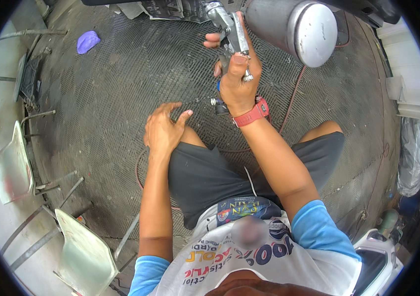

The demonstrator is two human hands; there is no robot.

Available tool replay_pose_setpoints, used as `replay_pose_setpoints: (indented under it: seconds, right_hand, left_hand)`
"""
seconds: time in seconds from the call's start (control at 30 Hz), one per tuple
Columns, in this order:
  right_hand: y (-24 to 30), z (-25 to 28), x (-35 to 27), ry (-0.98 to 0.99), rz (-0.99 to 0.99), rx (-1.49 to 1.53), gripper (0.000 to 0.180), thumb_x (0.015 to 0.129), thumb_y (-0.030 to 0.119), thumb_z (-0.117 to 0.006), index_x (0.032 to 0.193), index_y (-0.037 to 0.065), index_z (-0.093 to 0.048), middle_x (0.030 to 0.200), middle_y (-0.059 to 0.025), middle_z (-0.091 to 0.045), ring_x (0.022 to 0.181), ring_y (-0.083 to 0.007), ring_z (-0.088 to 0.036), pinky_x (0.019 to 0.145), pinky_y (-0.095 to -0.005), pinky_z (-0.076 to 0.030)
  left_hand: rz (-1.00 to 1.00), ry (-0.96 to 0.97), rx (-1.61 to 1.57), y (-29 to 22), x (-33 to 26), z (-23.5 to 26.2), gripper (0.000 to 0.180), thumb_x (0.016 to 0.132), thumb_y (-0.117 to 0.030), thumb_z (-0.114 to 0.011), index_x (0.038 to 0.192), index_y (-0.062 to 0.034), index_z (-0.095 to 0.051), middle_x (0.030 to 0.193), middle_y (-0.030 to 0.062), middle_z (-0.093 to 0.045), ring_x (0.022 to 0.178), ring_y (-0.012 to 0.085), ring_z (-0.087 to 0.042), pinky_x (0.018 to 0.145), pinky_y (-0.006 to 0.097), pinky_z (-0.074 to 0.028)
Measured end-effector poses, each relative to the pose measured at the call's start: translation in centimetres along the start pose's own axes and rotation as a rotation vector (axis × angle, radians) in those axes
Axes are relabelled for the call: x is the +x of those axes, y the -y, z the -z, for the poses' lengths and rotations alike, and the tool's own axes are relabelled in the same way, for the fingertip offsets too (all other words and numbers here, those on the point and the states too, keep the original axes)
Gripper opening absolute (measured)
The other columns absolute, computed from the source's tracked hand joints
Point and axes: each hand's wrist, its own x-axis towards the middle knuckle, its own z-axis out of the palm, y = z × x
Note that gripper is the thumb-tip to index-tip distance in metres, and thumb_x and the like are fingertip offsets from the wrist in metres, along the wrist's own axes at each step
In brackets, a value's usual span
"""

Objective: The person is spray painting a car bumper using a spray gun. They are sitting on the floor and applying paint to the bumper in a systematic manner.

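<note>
- Your watch (251,114) is red.
- Your shorts (205,177) are dark grey.
- Your shirt sleeves (318,229) are blue.
- The tool (229,29) you hold is shiny silver.
- The rag (87,41) is purple.
- The floor mat (121,89) is grey with a criss-cross pattern.

The spray gun's (232,34) body sat mostly hidden inside the right hand's (238,84) grip. The steel cylinder (289,27) ran off the top edge. A blurred patch (250,232) masked the shirt.

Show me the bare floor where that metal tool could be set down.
Free: patterned floor between the purple cloth and the left hand. Crowded: under the silver exhaust, where the right hand grips the metal tool and a hose runs.
</note>
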Motion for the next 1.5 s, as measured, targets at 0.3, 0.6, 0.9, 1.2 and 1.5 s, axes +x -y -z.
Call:
replay_pose_setpoints:
  seconds: [0.3,0.6,0.9,1.2,1.5]
  right_hand:
    - [-2.3,-4.0,0.7,0.139,-0.080,-0.025,0.058,0.108,0.038,-0.069,0.153,0.001,-0.062,0.101,-0.0214,-0.080,0.089,-0.0291,-0.079,0.079,-0.0401,-0.060]
    - [-5.1,-5.3,1.4,0.109,-0.068,0.008,0.060,0.109,0.039,-0.066,0.152,-0.003,-0.061,0.104,-0.0226,-0.080,0.091,-0.0332,-0.079,0.081,-0.0407,-0.061]
    - [-6.1,-1.1,-0.6,-0.020,0.010,0.064,0.061,0.111,0.041,-0.063,0.161,0.006,-0.055,0.099,-0.0152,-0.081,0.087,-0.0247,-0.080,0.075,-0.0364,-0.062]
    - [-5.6,-0.6,0.1,0.057,-0.077,0.135,0.059,0.110,0.040,-0.065,0.157,0.005,-0.060,0.091,-0.0186,-0.076,0.080,-0.0263,-0.075,0.074,-0.0386,-0.058]
    - [-2.0,3.9,1.4,0.036,-0.030,0.160,0.058,0.111,0.037,-0.066,0.158,0.004,-0.058,0.099,-0.0149,-0.080,0.083,-0.0208,-0.077,0.077,-0.0352,-0.060]
  left_hand:
    - [0.040,-0.033,0.032,-4.1,-3.7,0.9,0.045,0.088,-0.040,-0.088,0.114,-0.0038,-0.081,0.115,0.0162,-0.080,0.109,0.0376,-0.075,0.103,0.050,-0.054]
    - [0.097,-0.102,0.187,-6.3,-6.2,2.1,0.040,0.089,-0.041,-0.089,0.112,-0.0083,-0.084,0.103,0.0112,-0.081,0.087,0.0288,-0.076,0.085,0.043,-0.059]
    - [0.134,-0.064,0.195,-5.9,-5.6,1.6,0.041,0.088,-0.044,-0.088,0.111,-0.0096,-0.083,0.098,0.0103,-0.080,0.086,0.0313,-0.075,0.091,0.046,-0.058]
    - [0.154,-0.020,0.267,-6.7,-4.8,1.5,0.039,0.088,-0.039,-0.090,0.111,-0.0083,-0.084,0.102,0.0116,-0.082,0.088,0.0278,-0.077,0.084,0.041,-0.060]
    - [0.169,-0.028,0.287,-6.5,-5.0,1.3,0.040,0.088,-0.039,-0.090,0.112,-0.0076,-0.084,0.100,0.0127,-0.082,0.090,0.0284,-0.078,0.084,0.042,-0.060]
